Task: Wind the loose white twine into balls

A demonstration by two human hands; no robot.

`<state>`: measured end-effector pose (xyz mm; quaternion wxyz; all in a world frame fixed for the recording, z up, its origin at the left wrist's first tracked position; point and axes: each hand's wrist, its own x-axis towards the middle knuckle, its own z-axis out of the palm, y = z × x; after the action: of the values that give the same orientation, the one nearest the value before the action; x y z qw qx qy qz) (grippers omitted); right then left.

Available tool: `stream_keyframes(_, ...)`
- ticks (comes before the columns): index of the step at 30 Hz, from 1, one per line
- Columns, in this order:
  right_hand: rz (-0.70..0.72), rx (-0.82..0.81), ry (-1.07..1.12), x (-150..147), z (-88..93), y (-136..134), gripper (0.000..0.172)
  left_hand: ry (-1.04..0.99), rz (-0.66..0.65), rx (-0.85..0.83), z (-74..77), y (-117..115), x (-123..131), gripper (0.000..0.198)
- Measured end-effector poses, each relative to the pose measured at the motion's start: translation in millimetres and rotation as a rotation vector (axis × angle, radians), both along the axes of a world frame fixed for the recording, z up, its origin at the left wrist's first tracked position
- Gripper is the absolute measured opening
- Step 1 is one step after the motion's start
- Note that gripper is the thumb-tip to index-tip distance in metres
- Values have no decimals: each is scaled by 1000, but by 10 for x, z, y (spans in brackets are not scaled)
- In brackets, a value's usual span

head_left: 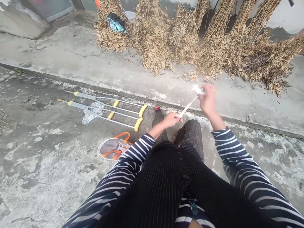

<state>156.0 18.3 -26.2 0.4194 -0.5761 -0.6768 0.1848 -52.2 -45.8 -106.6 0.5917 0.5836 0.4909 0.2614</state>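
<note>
A narrow white strip of gauze bandage [188, 106] stretches diagonally between my hands, ending in a fluffy, frayed bunch [198, 90]. My left hand [171, 119] grips its lower end above my knees. My right hand [207, 99] is raised higher and pinches the frayed bunch between its fingers. Both striped sleeves reach forward from my dark vest. Below my hands lie my dark trousered legs [191, 136], with a red shoe tip [157, 109] showing beyond them.
Two aluminium crutches with yellow grips [104, 109] lie on the cracked concrete to my left, over a clear plastic bag [91, 114]. A transparent bag with orange handles [114, 147] sits closer. A concrete step [166, 106] runs behind, with bundles of dried leafy stalks [213, 47] beyond.
</note>
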Motion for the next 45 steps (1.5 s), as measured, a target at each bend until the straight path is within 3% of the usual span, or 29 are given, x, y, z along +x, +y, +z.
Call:
stream_keyframes(3, -53, -154, -263, 36, -289, -164, 27, -5, -44, 81, 201, -36, -139, 19)
stream_keyframes(5, 129, -392, -237, 35, -396, -348, 22, 5, -26, 123, 341, 42, -237, 22)
stream_keyframes(7, 398, -640, -34, 31, -395, -540, 15, 36, 24, 139, 426, 176, -311, 24)
stream_keyframes(9, 620, -812, 286, 25, -300, -697, 23, 53, 78, 136, 427, 309, -334, 24)
stream_keyframes(10, 662, -848, 456, 18, -231, -752, 30, 40, 92, 125, 397, 357, -321, 24)
stream_keyframes(13, 550, -803, 820, -21, -26, -786, 44, -55, 60, 56, 254, 373, -187, 22)
stream_keyframes(16, 327, -670, 888, -74, 63, -634, 41, -118, -4, -17, 170, 216, 2, 21)
stream_keyframes(19, 86, -460, 694, -116, 7, -429, 27, -136, -57, -57, 229, 28, 104, 20)
stream_keyframes(22, -69, -288, 214, -166, -135, -351, 18, -124, -111, -45, 359, -40, 67, 19)
stream_keyframes(24, -22, -279, -96, -198, -232, -393, 15, -56, -139, -12, 430, 4, -16, 19)
stream_keyframes(26, 121, -376, -217, -206, -297, -471, 17, 39, -139, 34, 473, 92, -116, 19)
stream_keyframes(28, 336, -603, -83, -174, -312, -539, 18, 101, -138, 101, 493, 184, -200, 19)
stream_keyframes(30, 548, -859, 235, -111, -281, -574, 27, 91, -150, 155, 492, 248, -238, 17)
stream_keyframes(32, 661, -988, 564, -50, -225, -581, 41, 1, -148, 135, 467, 267, -223, 15)
stream_keyframes(34, 641, -975, 780, -19, -173, -581, 48, -135, -111, 61, 409, 245, -173, 16)
stream_keyframes(37, 517, -883, 910, -44, -141, -594, 48, -277, -55, -36, 282, 159, -94, 19)
stream_keyframes(41, 315, -728, 851, -140, -191, -627, 45, -304, -15, -113, 169, 25, -55, 22)
stream_keyframes(45, 185, -500, 662, -223, -293, -602, 38, -255, -86, -128, 195, -98, -43, 21)
